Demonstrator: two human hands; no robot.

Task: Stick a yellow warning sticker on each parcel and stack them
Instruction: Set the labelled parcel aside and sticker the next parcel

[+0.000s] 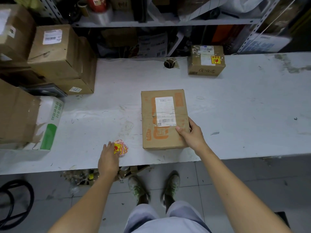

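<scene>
Two parcels sat well apart on the white table (235,106). The right hand (190,135) gripped the flat cardboard parcel (165,118) at its near right corner, thumb on top, fingers round the side. The left hand (107,158) rested straight fingers on the stack of yellow warning stickers (122,147) near the front edge. The small parcel (206,60) behind bore a yellow sticker (215,60).
</scene>
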